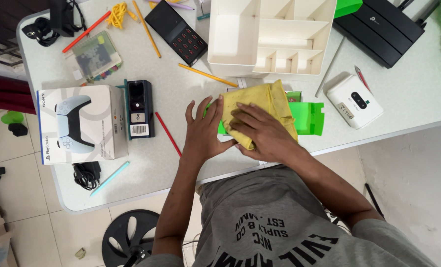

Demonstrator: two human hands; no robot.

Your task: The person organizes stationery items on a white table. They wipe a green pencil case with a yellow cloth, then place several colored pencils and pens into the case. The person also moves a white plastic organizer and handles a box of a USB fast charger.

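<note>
The folded yellow cloth [260, 106] lies under my palms near the near edge of the surface [181, 84], draped over a bright green plastic piece [308, 118] that sticks out to its right. My right hand [262, 132] lies flat on top of the cloth, arm coming in from the near right, wrist bent, fingers stretched out and slightly spread, pointing left across the fabric and pressing it down. My left hand [203, 131] sits just beside the cloth's left edge, arm reaching straight up from near, fingers fanned open and pointing far, fingertips touching the cloth's left side; it pinches nothing.

Just beyond the cloth stands a white divided organizer tray [272, 34]. A yellow pencil [208, 75] lies left of the tray's near corner, and a red pencil [168, 134] lies just left of my left hand. Farther left are a black boxy device [140, 109] and a white game controller box [79, 123]. To the right sits a small white device [354, 101], and a black router [381, 29] lies at the far right.
</note>
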